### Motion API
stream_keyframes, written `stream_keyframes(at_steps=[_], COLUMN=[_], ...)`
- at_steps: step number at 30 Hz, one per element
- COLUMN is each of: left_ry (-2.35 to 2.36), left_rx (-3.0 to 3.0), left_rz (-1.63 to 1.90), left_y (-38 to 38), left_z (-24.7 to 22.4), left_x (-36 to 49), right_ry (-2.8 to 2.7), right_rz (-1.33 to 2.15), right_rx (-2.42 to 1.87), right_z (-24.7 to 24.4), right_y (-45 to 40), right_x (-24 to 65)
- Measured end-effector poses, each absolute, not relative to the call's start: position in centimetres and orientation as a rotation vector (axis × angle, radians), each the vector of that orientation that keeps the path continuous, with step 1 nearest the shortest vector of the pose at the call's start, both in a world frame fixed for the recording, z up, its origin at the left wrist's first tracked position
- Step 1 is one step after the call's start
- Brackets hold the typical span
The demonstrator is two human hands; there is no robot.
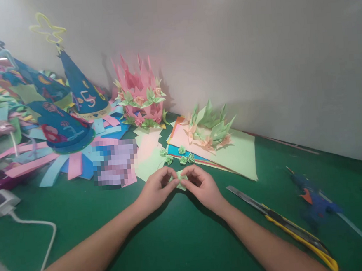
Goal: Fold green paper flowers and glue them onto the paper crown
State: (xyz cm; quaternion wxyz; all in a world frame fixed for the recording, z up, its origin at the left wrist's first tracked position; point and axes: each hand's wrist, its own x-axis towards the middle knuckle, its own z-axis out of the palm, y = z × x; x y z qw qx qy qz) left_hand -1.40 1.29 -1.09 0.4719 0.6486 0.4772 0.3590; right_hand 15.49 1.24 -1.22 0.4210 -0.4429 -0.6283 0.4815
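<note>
The left hand (159, 186) and right hand (205, 187) pinch a small pale-green paper piece (181, 181) between them, above the green table (176, 243). To the right lies a yellow-handled utility knife (295, 226), its markings unreadable. Just beyond the hands sit small green paper rosettes (183, 160). Farther back on the left, a blue cone hat (80, 84) reads "5"; the smaller lettering on its yellow band (94, 114) is too blurred to read. Behind the rosettes stands a pink paper crown (139, 93).

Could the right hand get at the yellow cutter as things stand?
Probably yes: the cutter lies beside the right forearm, with nothing seen on top of it. The right hand is pinching green paper, though, so it would likely need to let go first.
</note>
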Motion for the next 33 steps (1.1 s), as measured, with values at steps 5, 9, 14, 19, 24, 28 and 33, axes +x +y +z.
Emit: stream_keyframes(at_steps=[5,9,14,19,24,28,33], left_ry=[1.144,1.144,1.113,1.026,0.981,1.02,1.034], left_rx=[1.569,1.549,1.472,1.289,1.168,1.124,1.103], left_rz=[0.889,0.91,0.936,0.996,1.014,1.015,0.956], left_y=[1.34,1.36,1.43,1.43,1.41,1.63,1.77], left_z=[-1.17,-1.27,-1.46,-1.16,-0.9,-1.08,-0.84], left_x=[-1.44,-1.4,-1.36,-1.31,-1.29,-1.31,-1.39], right_ry=[-1.634,-1.674,-1.695,-1.71,-1.697,-1.637,-1.574], right_rz=[1.135,1.107,1.098,1.079,1.112,1.199,1.211], right_rx=[-1.108,-1.111,-1.102,-1.088,-1.072,-1.094,-1.101], right_z=[-1.42,-1.28,-1.08,-1.2,-1.16,-1.08,-0.88], right_y=[1.18,1.02,0.91,0.9,0.9,1.01,1.1], right_x=[15.43,15.31,15.19,15.15,15.25,15.4,15.3])
